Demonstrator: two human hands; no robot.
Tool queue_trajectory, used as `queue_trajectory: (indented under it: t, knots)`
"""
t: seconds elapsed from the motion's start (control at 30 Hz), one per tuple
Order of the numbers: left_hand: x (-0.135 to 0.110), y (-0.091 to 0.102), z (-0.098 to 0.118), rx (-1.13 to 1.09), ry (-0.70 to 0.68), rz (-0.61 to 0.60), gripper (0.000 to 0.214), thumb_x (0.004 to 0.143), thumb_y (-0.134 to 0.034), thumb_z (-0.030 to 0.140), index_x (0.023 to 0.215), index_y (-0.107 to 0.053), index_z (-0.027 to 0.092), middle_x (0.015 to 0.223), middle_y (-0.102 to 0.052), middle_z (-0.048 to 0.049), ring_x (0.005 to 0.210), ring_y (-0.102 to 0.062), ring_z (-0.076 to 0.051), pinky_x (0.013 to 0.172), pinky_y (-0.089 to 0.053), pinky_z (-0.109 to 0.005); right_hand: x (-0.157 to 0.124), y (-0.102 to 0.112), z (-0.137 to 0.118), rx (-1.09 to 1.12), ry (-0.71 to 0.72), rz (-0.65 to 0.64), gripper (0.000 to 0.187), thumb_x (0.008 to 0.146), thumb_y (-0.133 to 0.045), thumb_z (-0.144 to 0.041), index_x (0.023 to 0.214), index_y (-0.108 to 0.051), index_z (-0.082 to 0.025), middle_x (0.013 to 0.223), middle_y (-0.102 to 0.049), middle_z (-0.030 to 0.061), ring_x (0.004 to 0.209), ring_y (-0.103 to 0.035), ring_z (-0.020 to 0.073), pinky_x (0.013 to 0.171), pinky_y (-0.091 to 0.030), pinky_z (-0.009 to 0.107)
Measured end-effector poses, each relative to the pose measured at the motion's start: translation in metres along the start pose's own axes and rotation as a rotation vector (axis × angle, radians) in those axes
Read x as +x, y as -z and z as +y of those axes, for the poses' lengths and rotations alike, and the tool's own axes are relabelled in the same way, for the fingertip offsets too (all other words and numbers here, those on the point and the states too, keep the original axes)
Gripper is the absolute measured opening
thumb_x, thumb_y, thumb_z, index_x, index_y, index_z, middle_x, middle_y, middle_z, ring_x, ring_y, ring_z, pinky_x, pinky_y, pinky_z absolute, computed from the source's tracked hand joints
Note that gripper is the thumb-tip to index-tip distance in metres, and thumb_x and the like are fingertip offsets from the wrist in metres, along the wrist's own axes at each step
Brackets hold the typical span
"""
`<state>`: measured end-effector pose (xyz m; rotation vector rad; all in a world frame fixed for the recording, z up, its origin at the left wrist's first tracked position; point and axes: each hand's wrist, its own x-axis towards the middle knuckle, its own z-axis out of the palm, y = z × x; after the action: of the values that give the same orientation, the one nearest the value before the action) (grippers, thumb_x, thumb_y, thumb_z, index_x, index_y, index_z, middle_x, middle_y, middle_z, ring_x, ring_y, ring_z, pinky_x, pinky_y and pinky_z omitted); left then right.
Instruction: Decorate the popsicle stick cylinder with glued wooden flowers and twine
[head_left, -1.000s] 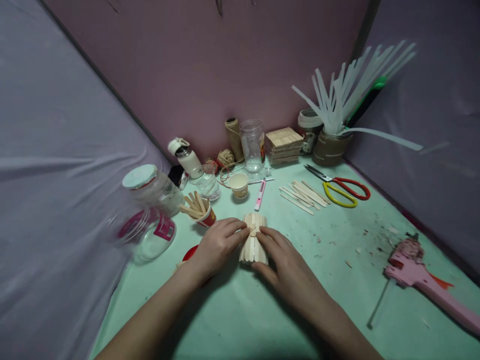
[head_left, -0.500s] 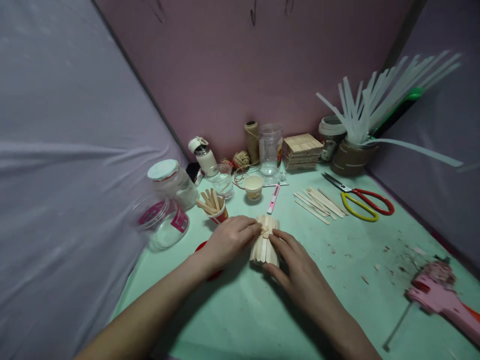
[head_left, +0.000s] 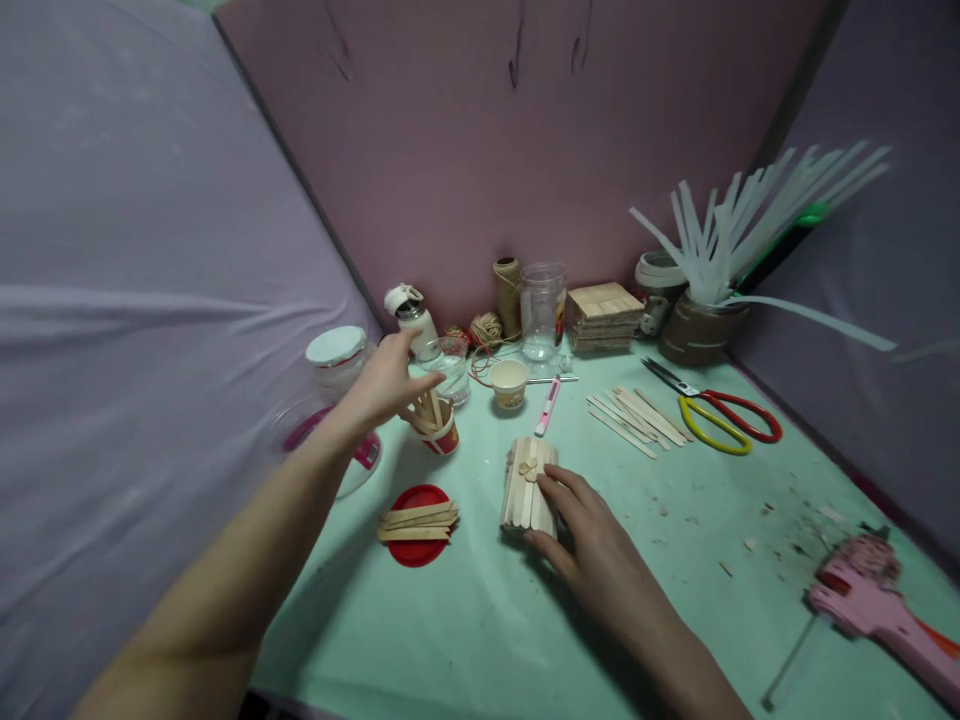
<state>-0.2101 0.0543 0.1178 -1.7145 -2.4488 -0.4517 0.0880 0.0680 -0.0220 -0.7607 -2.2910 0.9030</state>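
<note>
A small cylinder clad in wooden craft sticks [head_left: 528, 487] lies on the green table [head_left: 480, 620], with a little wooden piece on its upper side. My right hand [head_left: 592, 540] rests against its right side, fingers curled on it. My left hand [head_left: 386, 380] is stretched out to the left over a red paper cup [head_left: 442, 432] full of craft sticks, fingers spread and holding nothing. A red lid [head_left: 417, 527] with a few sticks across it lies to the left of the cylinder.
Clear jars [head_left: 341, 365] stand at the left. At the back are a white bottle [head_left: 411, 315], twine spools [head_left: 508, 290], a plastic cup [head_left: 541, 310] and stacked stick squares [head_left: 604, 315]. Loose sticks [head_left: 634, 415], scissors [head_left: 712, 410] and a pink glue gun [head_left: 877, 610] lie right.
My left hand has left the stick cylinder and reached up and left over the red cup. The red lid with sticks is now uncovered. My right hand stays on the cylinder.
</note>
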Motion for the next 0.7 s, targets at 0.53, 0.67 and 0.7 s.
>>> queue_trajectory:
  t: [0.53, 0.67, 0.7]
  knots:
    - [0.098, -0.04, 0.003, 0.147, 0.183, -0.443, 0.096, 0.064, -0.073, 0.046, 0.146, -0.036, 0.011, 0.146, -0.047, -0.0231, 0.129, -0.051, -0.034, 0.1, -0.045, -0.035, 0.003, 0.003, -0.005, 0.032, -0.048, -0.048, 0.053, 0.083, -0.067, -0.019, 0.134, -0.054, -0.018, 0.143, -0.051, 0.0144, 0.132, -0.047, 0.0306, 0.109, -0.044, 0.051]
    - [0.099, -0.034, 0.002, 0.153, 0.162, -0.412, 0.09, 0.064, -0.07, 0.044, 0.143, -0.041, 0.01, 0.142, -0.053, -0.0204, 0.126, -0.055, -0.032, 0.099, -0.045, -0.033, 0.003, 0.004, -0.005, 0.041, -0.055, -0.057, 0.053, 0.084, -0.066, -0.02, 0.135, -0.053, -0.018, 0.145, -0.049, 0.014, 0.134, -0.046, 0.0299, 0.11, -0.042, 0.049]
    - [0.1, -0.031, 0.002, 0.154, 0.159, -0.397, 0.09, 0.064, -0.07, 0.044, 0.143, -0.042, 0.011, 0.142, -0.053, -0.02, 0.126, -0.055, -0.032, 0.1, -0.045, -0.033, 0.003, 0.004, -0.006, 0.04, -0.059, -0.06, 0.053, 0.084, -0.066, -0.019, 0.135, -0.053, -0.017, 0.145, -0.049, 0.0144, 0.134, -0.046, 0.03, 0.11, -0.042, 0.049]
